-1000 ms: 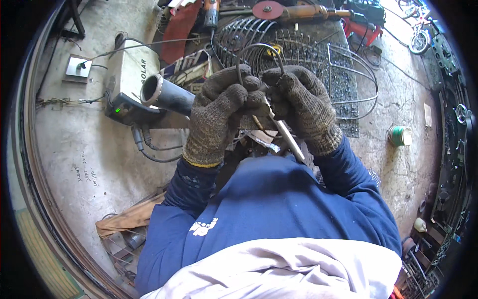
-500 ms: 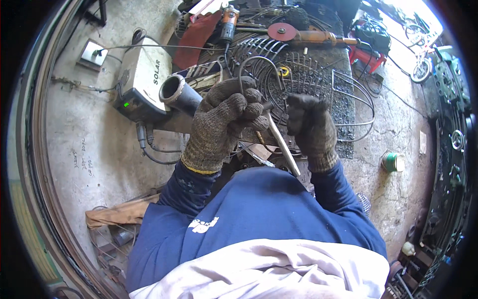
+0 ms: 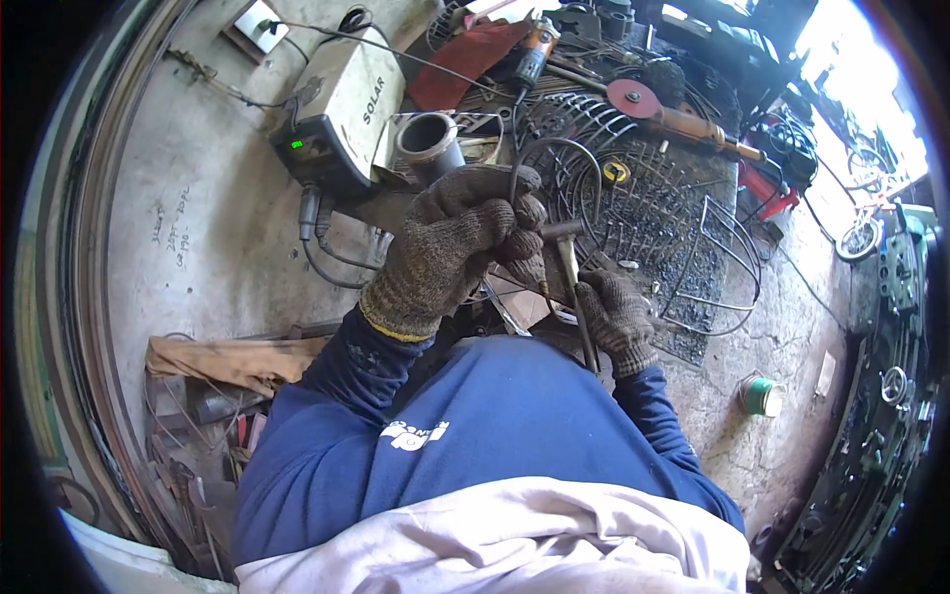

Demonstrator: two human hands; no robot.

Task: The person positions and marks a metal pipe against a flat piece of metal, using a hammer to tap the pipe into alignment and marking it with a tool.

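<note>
Both my hands wear dark knitted work gloves. My left hand is closed round a bent metal rod, which arcs up over the fingers and curves down on the right. Beside its fingertips is the head of a hammer, whose handle slants down toward my body. Lower and to the right, my right hand has its fingers curled at the hammer handle. The glove hides part of that grip. Behind the hands lies a dark metal grid with several bent rods on the work surface.
A white machine with cables stands left of a wide grey pipe. An angle grinder with a red disc, a smaller orange power tool and a yellow ring-like thing lie beyond. A green can stands right.
My right hand has come down from near the rod's end to the hammer handle. The hammer now stands more upright. My left hand keeps the rod, and the view has shifted.
</note>
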